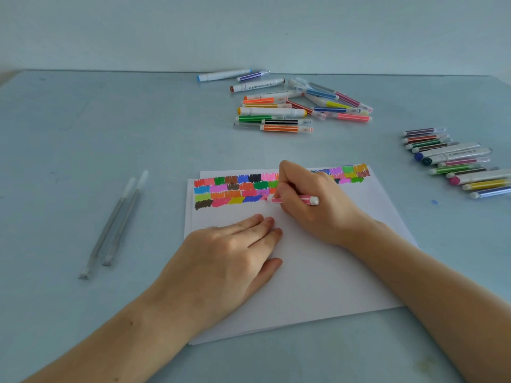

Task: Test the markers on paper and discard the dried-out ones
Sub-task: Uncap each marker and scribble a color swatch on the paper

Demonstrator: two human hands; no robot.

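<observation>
Right hand (307, 200) grasping pink striped plastic marker (293, 200), long axis level, tip leftward on white paper sheet (318, 272). Left hand (229, 252) released, flat on same sheet, just below tip.

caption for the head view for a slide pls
Right hand scribbles a pink marker on swatch-covered paper while the left hand presses it flat.

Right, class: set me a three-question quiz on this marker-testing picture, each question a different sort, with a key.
1. True or false: the left hand lies flat on the paper.
2. Which marker does the right hand hold? A pink, B green, C black.
3. Fill in: two grey pens lie to the ___ of the paper.

Key: 1 true; 2 A, the pink marker; 3 left.
</observation>
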